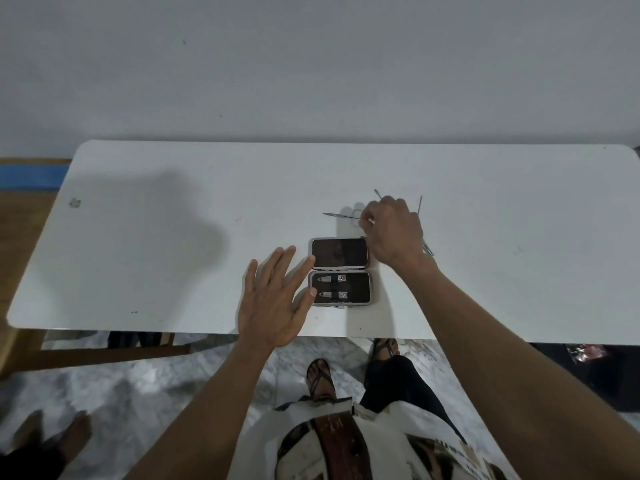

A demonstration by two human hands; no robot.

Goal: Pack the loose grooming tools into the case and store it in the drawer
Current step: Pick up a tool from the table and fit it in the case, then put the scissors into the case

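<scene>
The case [340, 271] lies open and flat near the front edge of the table [173, 237], two clippers [331, 279] already strapped in its near half. It looks small, rigid and light, best steadied by its metal rim. Just behind it lie the loose tools: a thin pointed one [334, 214], a slim pick [378, 194] and another [420, 204], all light, stiff, slippery slivers of metal best pinched at mid-shaft. The right hand [394, 233] is curled behind the case, fingertips pinched at a small tool; what it grips is hard to make out, and more metal pokes out under its wrist. The left hand [273, 299] is spread open, empty, fingertips touching the case's left edge. No drawer shows.
</scene>
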